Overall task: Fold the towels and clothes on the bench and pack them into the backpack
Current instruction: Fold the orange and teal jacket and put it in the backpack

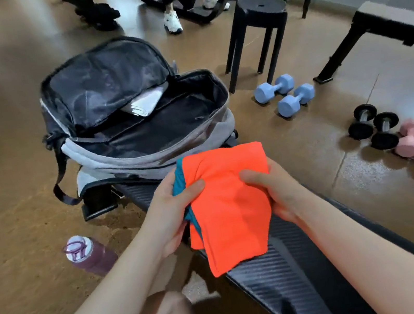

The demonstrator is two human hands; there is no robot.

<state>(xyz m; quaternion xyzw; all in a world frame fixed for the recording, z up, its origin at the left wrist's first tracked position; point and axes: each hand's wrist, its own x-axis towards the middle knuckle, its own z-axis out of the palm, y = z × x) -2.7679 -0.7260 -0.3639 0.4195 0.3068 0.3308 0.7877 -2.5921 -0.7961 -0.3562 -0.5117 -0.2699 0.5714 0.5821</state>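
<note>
Hands, left hand [172,203] and right hand [271,187], grip folded orange cloth [230,207].

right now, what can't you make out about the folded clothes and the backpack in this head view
- Teal garment: mostly hidden under the orange cloth and left hand; type unclear.
- Fingers of both hands, right hand too: hidden beneath the cloth.
- White item in the backpack: partly covered by the open flap.
- Bench under the backpack: hidden.

Even indoor light, glare on the floor [383,171] at right, edges blurred and bowed.
</note>
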